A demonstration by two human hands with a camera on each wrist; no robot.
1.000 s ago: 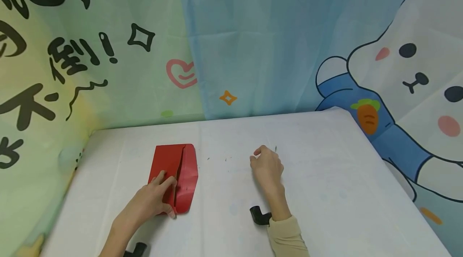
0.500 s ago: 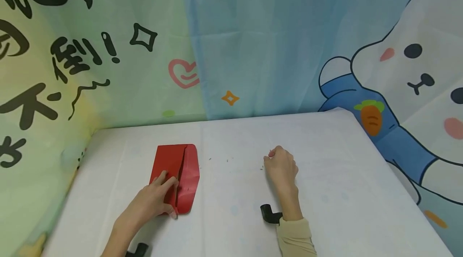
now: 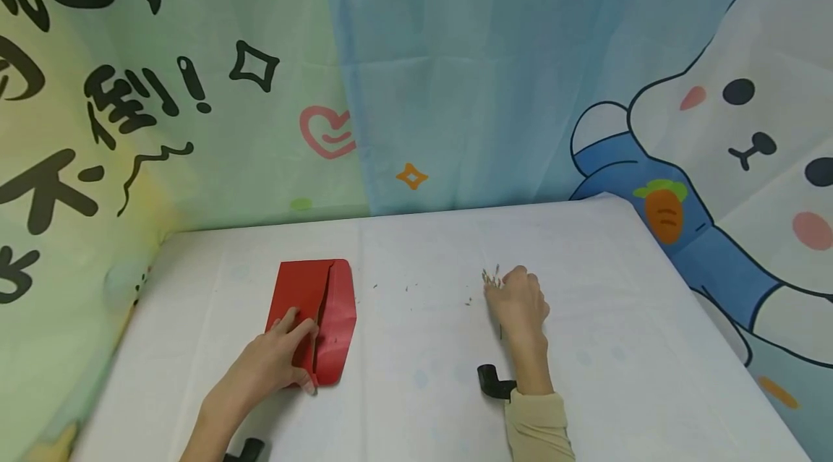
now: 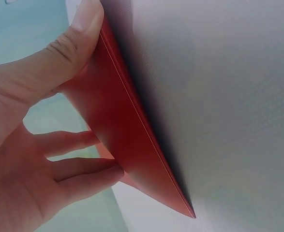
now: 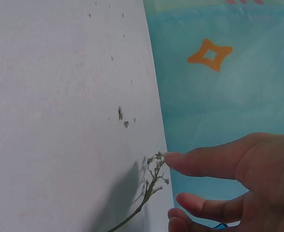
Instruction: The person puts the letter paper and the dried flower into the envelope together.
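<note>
Red envelope [image 3: 337, 317] — one, pinched by left hand [image 3: 280, 353]; right of it, one dried sprig [image 5: 146, 198] — can't tell whether right hand [image 3: 519, 305] pinches.

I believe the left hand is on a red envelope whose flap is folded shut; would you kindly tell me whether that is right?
Not quite: the head view shows the flap lying open to the right, not folded shut. The left hand is indeed on the red envelope.

Even light leaves soft shadows on the table [image 3: 618, 303]; the wrist views look hazier
</note>
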